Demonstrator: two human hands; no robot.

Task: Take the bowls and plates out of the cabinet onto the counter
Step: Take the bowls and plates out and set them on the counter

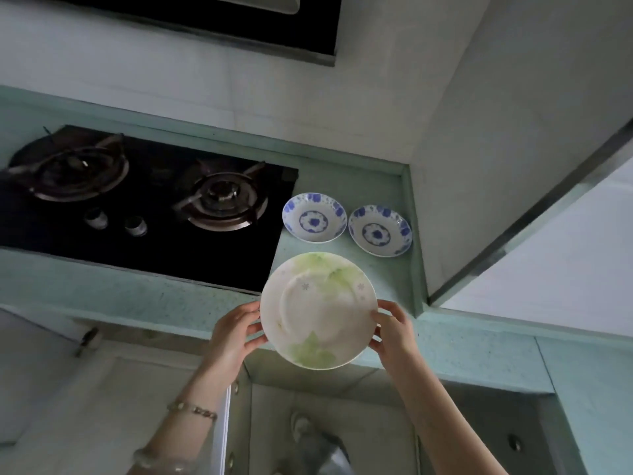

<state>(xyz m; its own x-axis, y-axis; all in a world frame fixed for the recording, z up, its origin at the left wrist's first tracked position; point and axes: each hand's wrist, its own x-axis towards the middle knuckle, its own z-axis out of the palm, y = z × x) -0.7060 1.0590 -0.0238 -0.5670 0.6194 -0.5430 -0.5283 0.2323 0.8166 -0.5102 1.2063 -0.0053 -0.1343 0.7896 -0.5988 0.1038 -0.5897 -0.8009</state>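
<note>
I hold a large white plate with green leaf patterns (318, 310) over the front edge of the pale green counter (373, 279). My left hand (236, 332) grips its left rim and my right hand (394, 332) grips its right rim. Two small white bowls with blue flower patterns stand side by side on the counter behind the plate: one on the left (314, 221), one on the right (380, 230). The open cabinet (308, 423) lies below the counter edge; its inside is dim.
A black gas hob (144, 200) with two burners and two knobs fills the counter to the left of the bowls. A range hood (205, 22) hangs above. A white wall (479, 149) closes the counter on the right, with a window ledge beyond.
</note>
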